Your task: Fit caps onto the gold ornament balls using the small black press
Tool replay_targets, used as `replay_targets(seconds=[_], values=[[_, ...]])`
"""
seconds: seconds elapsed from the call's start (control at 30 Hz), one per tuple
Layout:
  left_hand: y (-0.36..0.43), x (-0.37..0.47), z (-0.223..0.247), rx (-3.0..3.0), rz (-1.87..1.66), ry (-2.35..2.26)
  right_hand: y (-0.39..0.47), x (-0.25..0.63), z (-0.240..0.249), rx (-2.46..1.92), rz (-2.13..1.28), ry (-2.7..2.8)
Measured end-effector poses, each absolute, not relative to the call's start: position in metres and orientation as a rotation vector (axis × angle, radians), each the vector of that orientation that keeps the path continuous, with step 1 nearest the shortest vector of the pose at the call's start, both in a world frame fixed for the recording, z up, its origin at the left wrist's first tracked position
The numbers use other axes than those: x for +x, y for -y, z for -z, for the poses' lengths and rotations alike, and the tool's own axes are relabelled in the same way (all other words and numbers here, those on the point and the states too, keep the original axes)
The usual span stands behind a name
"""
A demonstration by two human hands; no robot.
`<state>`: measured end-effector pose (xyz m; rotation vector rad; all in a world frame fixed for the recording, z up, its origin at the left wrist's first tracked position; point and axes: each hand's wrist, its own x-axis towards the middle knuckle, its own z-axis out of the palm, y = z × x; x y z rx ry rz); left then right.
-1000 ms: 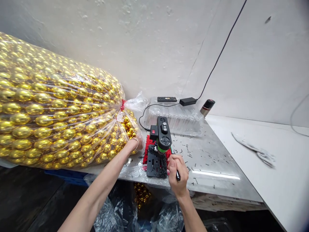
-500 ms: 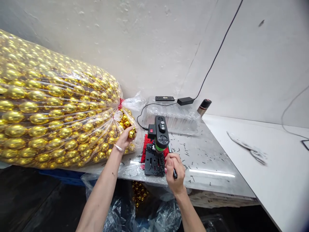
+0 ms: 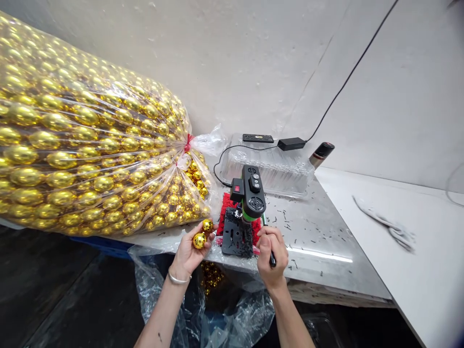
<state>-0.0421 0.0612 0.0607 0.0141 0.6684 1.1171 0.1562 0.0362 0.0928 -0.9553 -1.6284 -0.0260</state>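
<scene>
At the counter's [image 3: 326, 227] near edge, the left hand [image 3: 194, 246] cradles two gold balls [image 3: 203, 233]; apart from it, the right hand [image 3: 272, 253] grips the black machine's [image 3: 250, 195] lever handle [image 3: 272, 260].

Before you, two shiny round gold balls [image 3: 199, 240] are being held close together by the table's [image 3: 326, 232] front edge, while the black machine [image 3: 253, 193] is standing near that edge, its black-ended lever [image 3: 272, 260] slanting toward you.

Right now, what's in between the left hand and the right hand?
A black plate on a red mat lies between the left hand and right hand, as the head view shows.
</scene>
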Motion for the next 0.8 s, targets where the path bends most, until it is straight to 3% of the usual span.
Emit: replay_targets(seconds=[0.8], values=[[-0.088, 0.017, -0.038, 0.632, -1.185, -1.133, -0.034, 0.157, -0.094, -0.979, -0.013, 1.646]])
